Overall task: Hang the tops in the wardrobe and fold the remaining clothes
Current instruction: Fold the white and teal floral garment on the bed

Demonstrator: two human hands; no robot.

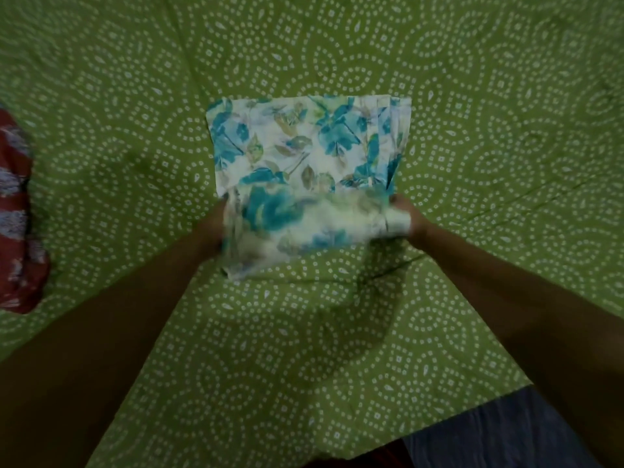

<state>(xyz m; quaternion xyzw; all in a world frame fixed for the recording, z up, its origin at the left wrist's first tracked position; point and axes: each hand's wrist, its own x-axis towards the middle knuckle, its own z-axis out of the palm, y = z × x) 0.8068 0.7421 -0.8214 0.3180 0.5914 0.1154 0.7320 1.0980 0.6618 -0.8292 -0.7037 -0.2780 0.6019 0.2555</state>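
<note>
A white garment with a blue and green floral print (304, 143) lies partly folded in the middle of the green bedsheet (472, 96). Its near part is lifted off the sheet and blurred. My left hand (212, 228) grips the garment's near left edge, mostly hidden behind the cloth. My right hand (408, 221) grips the near right edge, with fabric wrapped over its fingers. The far part of the garment rests flat on the sheet.
A red garment with a grey-white pattern (17, 214) lies bunched at the left edge of the bed. The bed's near edge runs along the bottom, with dark blue cloth (489, 437) below it at the bottom right.
</note>
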